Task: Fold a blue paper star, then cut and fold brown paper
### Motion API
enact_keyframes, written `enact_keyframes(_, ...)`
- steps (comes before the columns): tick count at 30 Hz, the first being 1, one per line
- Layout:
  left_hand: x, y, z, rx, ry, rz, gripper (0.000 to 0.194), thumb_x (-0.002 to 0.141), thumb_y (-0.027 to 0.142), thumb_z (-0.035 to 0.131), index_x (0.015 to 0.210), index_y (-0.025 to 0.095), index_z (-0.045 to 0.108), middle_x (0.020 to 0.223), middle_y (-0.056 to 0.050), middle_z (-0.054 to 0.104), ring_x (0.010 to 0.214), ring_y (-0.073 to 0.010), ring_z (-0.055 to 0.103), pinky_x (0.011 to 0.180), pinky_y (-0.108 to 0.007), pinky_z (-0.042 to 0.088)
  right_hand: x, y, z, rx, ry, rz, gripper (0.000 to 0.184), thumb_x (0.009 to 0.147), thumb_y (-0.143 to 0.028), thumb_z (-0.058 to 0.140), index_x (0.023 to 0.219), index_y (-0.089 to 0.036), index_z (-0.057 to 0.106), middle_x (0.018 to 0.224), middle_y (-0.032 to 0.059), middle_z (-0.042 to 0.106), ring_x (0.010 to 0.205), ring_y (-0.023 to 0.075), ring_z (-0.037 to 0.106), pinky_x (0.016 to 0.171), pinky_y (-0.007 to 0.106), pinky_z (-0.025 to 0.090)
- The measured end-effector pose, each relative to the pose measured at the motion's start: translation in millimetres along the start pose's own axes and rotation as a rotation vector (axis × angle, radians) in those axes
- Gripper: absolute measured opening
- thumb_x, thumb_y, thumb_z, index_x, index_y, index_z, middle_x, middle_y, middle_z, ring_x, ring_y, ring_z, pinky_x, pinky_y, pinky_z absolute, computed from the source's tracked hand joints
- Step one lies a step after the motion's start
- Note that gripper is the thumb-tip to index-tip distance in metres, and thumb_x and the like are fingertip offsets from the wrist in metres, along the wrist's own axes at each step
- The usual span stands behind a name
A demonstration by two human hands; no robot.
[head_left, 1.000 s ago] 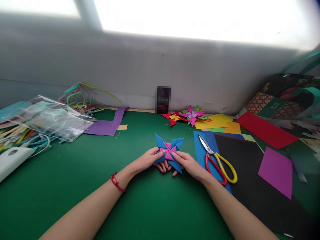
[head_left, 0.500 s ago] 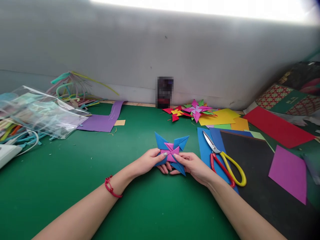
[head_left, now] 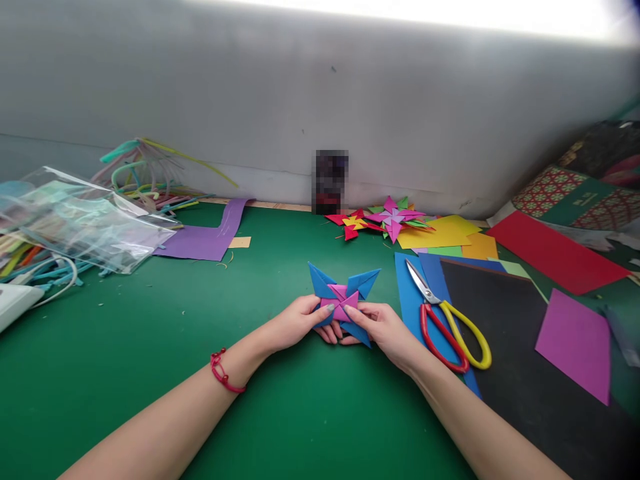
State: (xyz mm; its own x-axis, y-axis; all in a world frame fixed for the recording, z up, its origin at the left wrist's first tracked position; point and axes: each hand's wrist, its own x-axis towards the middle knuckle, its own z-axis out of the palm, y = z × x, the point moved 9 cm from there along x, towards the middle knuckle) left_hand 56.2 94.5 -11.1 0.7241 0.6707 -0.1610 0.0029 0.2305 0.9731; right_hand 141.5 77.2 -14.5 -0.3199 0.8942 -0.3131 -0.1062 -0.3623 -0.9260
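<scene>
A folded paper star (head_left: 341,299) with blue points and a pink centre is held just above the green table (head_left: 150,320) in the middle of the view. My left hand (head_left: 298,322) pinches its left side, thumb on top and fingers underneath. My right hand (head_left: 384,327) grips its right lower side the same way. Both hands are closed on the star. A red cord bracelet (head_left: 221,372) is on my left wrist.
Red-and-yellow scissors (head_left: 445,317) lie on blue paper to the right, beside black (head_left: 520,347), purple (head_left: 575,343) and red (head_left: 555,253) sheets. Finished paper stars (head_left: 385,220) sit near the wall. A clear plastic bag (head_left: 80,223) and coloured strips lie at left.
The view has tilted down and shifted slightly; my hands have kept hold of the star, with the right fingers adjusting a little at its lower edge.
</scene>
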Motion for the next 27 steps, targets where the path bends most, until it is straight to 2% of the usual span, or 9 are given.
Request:
enact_keyframes(13,0,3,2.0,0.01,-0.013,0.01,0.035,0.083,0.042,0.045,0.083,0.009,0.057,0.075,-0.012,0.065,0.065,-0.0182,0.064,0.064,-0.031,0.051,2,3,-3,-0.049,0.055,-0.026,0.029,0.073,-0.045,0.057,0.073,-0.017,0.063,0.07,-0.0002,0.058,0.071,0.0173,0.058,0.068,0.034,0.054)
enact_keyframes(17,3,3,-3.1,-0.074,0.052,0.002,0.035,0.081,0.044,0.048,0.083,0.01,0.055,0.071,-0.011,0.065,0.058,-0.0179,0.063,0.058,-0.031,0.051,4,3,-5,0.022,0.079,-0.02,0.032,0.073,-0.047,0.055,0.083,-0.018,0.063,0.076,0.0013,0.06,0.073,0.0182,0.059,0.066,0.034,0.055)
enact_keyframes(21,5,5,-13.1,-0.129,0.169,0.021,0.034,0.081,0.044,0.047,0.08,0.011,0.053,0.071,-0.01,0.065,0.059,-0.0183,0.063,0.056,-0.031,0.051,6,2,-7,0.088,0.111,-0.045,0.039,0.079,-0.051,0.045,0.092,-0.017,0.059,0.081,0.0063,0.063,0.073,0.0194,0.062,0.054,0.031,0.055)
enact_keyframes(24,4,7,-23.8,-0.127,0.285,0.046,0.032,0.079,0.043,0.051,0.081,0.012,0.056,0.07,-0.006,0.064,0.062,-0.0174,0.062,0.059,-0.031,0.052,6,3,-9,0.049,0.138,-0.073,0.035,0.079,-0.048,0.047,0.088,-0.016,0.056,0.07,0.0057,0.063,0.064,0.0179,0.063,0.05,0.03,0.054)
enact_keyframes(27,3,8,-25.0,-0.094,0.296,0.055,0.033,0.075,0.042,0.056,0.089,0.012,0.059,0.085,-0.007,0.064,0.077,-0.0202,0.06,0.067,-0.032,0.051,4,3,-8,-0.03,0.153,-0.107,0.032,0.08,-0.047,0.047,0.083,-0.016,0.053,0.057,0.0008,0.06,0.048,0.0137,0.059,0.045,0.027,0.052)
